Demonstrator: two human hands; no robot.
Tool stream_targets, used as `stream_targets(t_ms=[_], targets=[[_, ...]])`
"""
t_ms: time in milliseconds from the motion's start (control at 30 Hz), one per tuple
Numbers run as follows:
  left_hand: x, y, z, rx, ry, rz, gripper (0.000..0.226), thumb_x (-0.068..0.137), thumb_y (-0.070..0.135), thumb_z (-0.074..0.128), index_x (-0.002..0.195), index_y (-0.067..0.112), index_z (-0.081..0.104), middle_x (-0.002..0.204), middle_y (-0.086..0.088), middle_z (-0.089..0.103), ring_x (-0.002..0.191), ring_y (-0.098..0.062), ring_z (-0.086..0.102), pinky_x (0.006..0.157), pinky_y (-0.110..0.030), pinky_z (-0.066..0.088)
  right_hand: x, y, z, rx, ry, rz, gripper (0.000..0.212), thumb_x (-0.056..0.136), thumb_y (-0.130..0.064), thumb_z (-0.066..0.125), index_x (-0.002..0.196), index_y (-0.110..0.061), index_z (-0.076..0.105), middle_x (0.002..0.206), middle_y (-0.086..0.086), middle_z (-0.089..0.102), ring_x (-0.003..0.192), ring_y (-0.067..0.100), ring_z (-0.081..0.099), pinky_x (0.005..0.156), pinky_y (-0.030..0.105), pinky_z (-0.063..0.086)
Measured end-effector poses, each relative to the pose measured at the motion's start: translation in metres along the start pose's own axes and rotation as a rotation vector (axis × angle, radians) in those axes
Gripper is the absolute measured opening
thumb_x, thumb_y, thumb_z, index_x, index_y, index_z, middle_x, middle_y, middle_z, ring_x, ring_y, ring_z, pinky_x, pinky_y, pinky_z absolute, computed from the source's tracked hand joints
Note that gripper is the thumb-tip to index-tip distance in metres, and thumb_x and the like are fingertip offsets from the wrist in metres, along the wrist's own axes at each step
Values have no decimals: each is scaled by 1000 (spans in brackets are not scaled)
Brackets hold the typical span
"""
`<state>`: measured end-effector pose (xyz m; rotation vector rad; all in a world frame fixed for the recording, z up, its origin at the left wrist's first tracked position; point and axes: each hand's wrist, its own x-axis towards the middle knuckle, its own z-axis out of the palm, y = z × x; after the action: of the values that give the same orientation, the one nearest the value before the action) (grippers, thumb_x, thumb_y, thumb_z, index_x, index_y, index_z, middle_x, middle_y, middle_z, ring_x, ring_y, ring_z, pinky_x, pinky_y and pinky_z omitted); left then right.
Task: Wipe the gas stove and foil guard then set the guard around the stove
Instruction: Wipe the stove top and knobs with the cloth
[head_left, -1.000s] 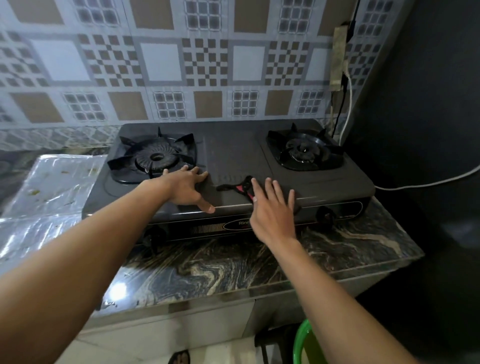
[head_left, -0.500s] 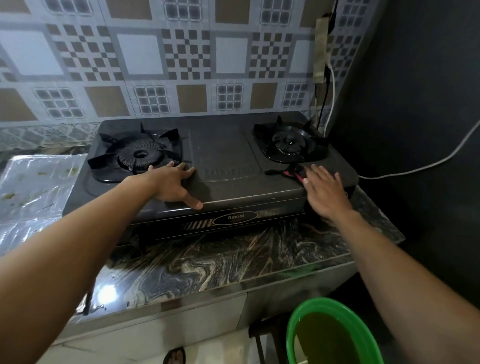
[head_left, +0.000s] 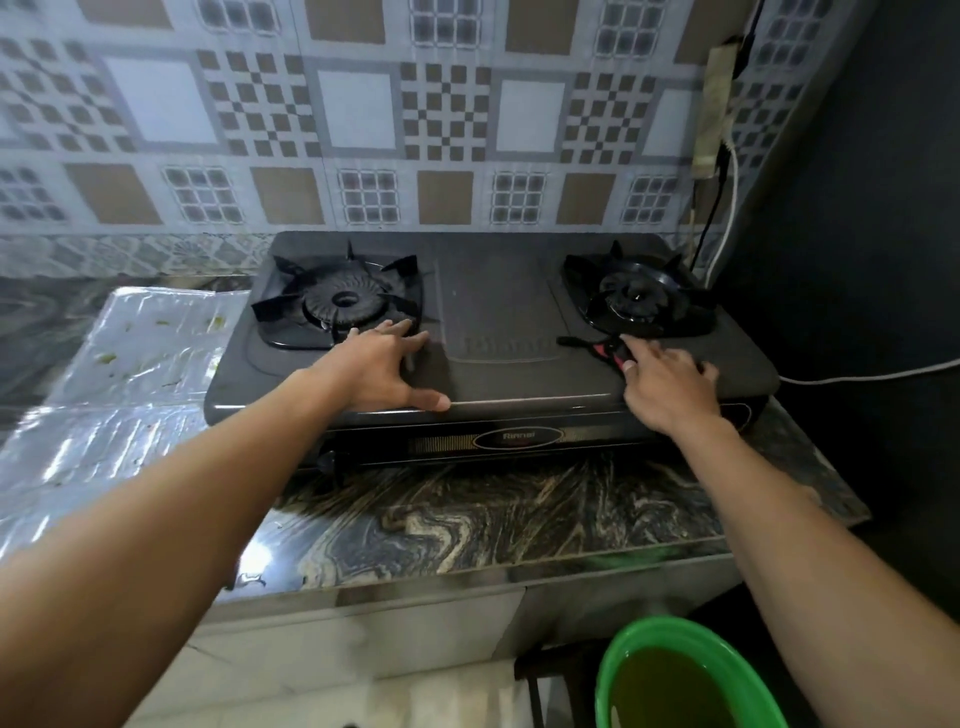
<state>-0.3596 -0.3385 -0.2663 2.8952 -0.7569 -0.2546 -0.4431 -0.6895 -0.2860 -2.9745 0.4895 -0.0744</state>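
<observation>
Touching crumpled black-red cloth, right hand, matte stove

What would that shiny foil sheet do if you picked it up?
The foil sheet looks thin and crinkled, so it is probably light and would likely bend at its creases. Its greenish specks may make it a bit slippery.

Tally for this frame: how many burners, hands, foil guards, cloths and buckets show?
Burners: 2 (left burner, right burner)
Hands: 2 (left hand, right hand)
Foil guard: 1
Cloth: 1
Green bucket: 1
Total: 7
</observation>
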Motion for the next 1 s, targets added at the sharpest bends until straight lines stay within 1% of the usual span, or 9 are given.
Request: stream_targets(t_ms=[100, 200, 333, 467, 633, 733, 800, 867, 1000], targets=[[-17, -18, -3, -13, 122, 56, 108, 67, 86, 57, 152, 21, 38, 159, -5, 32, 146, -24, 31, 118, -44, 28, -8, -27, 8, -4, 40, -59, 44, 100, -33, 31, 143, -34, 39, 153, -2, 39, 139, 24, 28, 110, 60, 16], [-38, -38, -6, 28, 263, 122, 87, 76, 78, 52, 142, 21, 53, 147, -4, 51, 134, -22, 49, 109, -37, 42, -15, -47, 20, 97, 70, -50, 45, 103, -29, 30, 147, -28, 36, 159, -4, 29, 147, 18, 19, 117, 57, 5], [-66, -72, -7, 55, 359, 140, 73, 82, 68, 51, 137, 21, 58, 138, -4, 60, 128, -23, 53, 105, -38, 45, -20, -69, 22, 110, 5, -40, 48, 105, -30, 24, 153, -29, 27, 163, -5, 22, 150, 14, 16, 119, 51, 2], [-89, -116, -5, 48, 274, 13, 96, 77, 81, 39, 150, 18, 41, 151, -9, 45, 137, -28, 42, 113, -45, 34, -29, -101, 23, 72, 6, -76, 49, 104, -29, 28, 153, -32, 27, 161, -6, 26, 147, 17, 22, 116, 51, 12], [-107, -166, 2, 70, 56, -166, 119, 64, 98, 16, 159, 27, 6, 166, -1, 6, 152, -28, 5, 119, -61, 7, -37, -145, 20, 64, 127, -199, 41, 101, -35, 41, 140, -39, 49, 130, -2, 62, 124, 21, 43, 98, 48, 27], [-110, -180, 5, 75, -8, -160, 119, 61, 99, 11, 158, 31, 1, 166, 1, 1, 153, -28, 1, 118, -64, 4, -41, -163, 32, 61, 153, -200, 40, 101, -35, 37, 139, -38, 50, 145, -6, 50, 136, 18, 33, 107, 52, 20], [-110, -182, 5, 80, -15, -139, 116, 63, 98, 12, 158, 32, -2, 166, 2, 0, 153, -27, 1, 118, -64, 6, -45, -174, 41, 77, 114, -199, 45, 104, -33, 30, 147, -32, 41, 157, -6, 36, 146, 14, 24, 116, 52, 10], [-109, -183, 4, 79, -13, -125, 112, 68, 95, 17, 158, 30, -1, 166, 1, 0, 153, -26, 1, 118, -64, 7, -49, -190, 46, 59, 85, -242, 48, 105, -31, 25, 153, -26, 31, 161, -4, 28, 149, 12, 19, 120, 49, 8], [-107, -186, 4, 75, -2, -93, 114, 66, 94, 17, 158, 29, 1, 166, 1, 0, 153, -25, 0, 118, -63, 7, -64, -236, 50, 130, 90, -293, 50, 104, -27, 27, 153, -16, 29, 159, 3, 31, 149, 14, 22, 122, 43, 10]])
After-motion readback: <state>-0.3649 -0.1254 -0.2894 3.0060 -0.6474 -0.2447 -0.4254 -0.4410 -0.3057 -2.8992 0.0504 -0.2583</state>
